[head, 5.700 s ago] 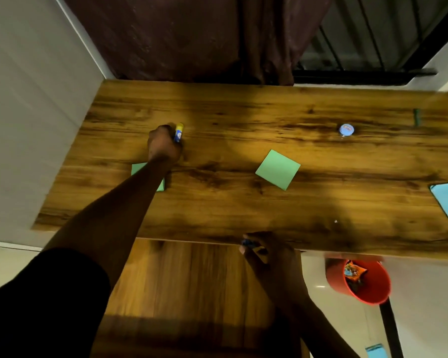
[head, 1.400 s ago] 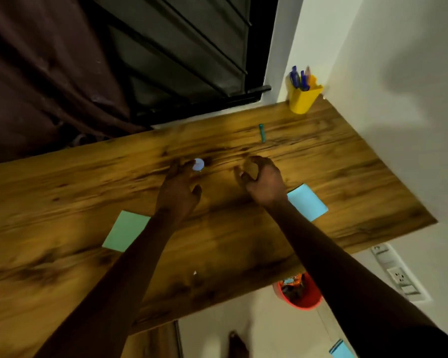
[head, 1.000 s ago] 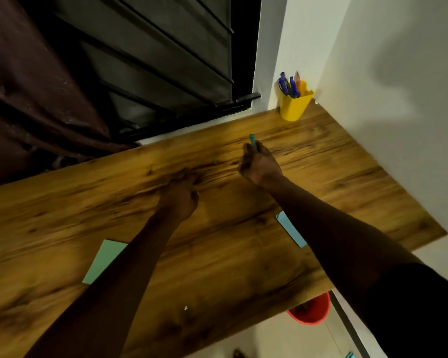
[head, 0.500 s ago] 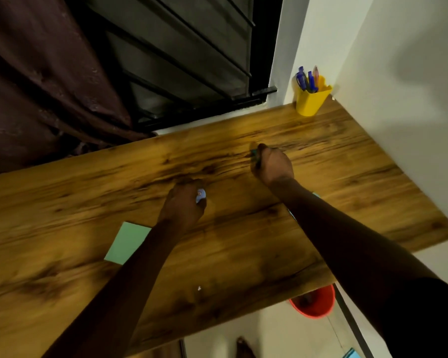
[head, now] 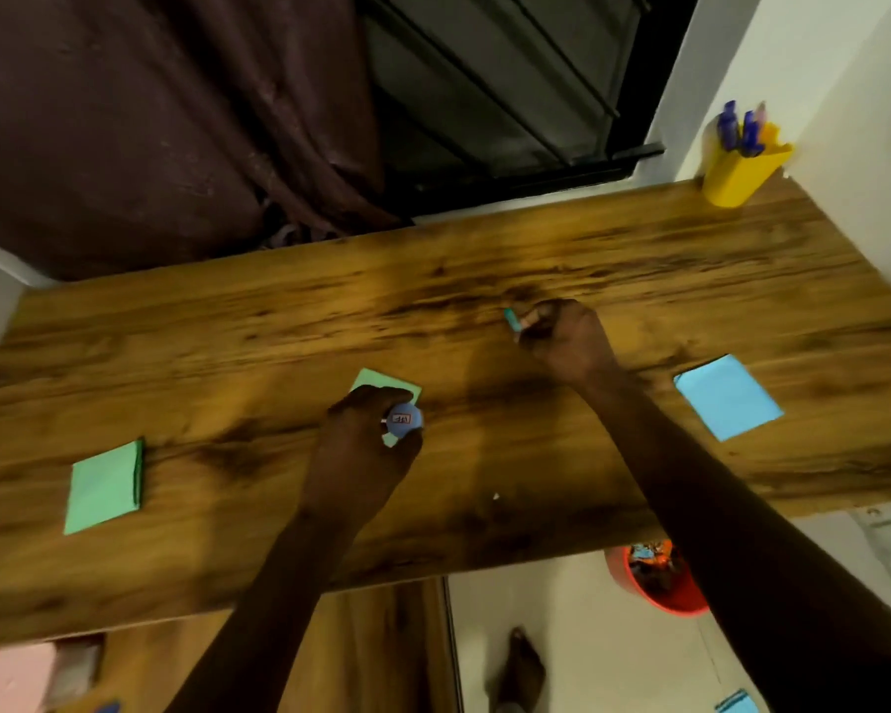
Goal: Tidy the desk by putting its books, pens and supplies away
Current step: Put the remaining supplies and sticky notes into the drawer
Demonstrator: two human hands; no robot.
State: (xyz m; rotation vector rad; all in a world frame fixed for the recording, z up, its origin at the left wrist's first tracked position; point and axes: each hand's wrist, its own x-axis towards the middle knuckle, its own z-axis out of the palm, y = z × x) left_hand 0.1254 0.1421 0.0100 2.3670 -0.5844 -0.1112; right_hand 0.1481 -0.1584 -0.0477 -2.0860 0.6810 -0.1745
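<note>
A small round blue item (head: 404,419) is gripped in the left hand (head: 361,445), just above a green note pad (head: 381,379) on the desk (head: 227,342). Farther right, a short teal piece (head: 512,319) is pinched in the curled right hand (head: 567,342), one end poking left. The yellow pen holder (head: 736,177) lies far-right, nearer the right hand. A second ago the teal piece was only being reached for.

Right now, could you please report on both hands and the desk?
Left hand grips round blue item. Right hand grips teal stick. Green pad, second green pad, blue pad on desk.
</note>
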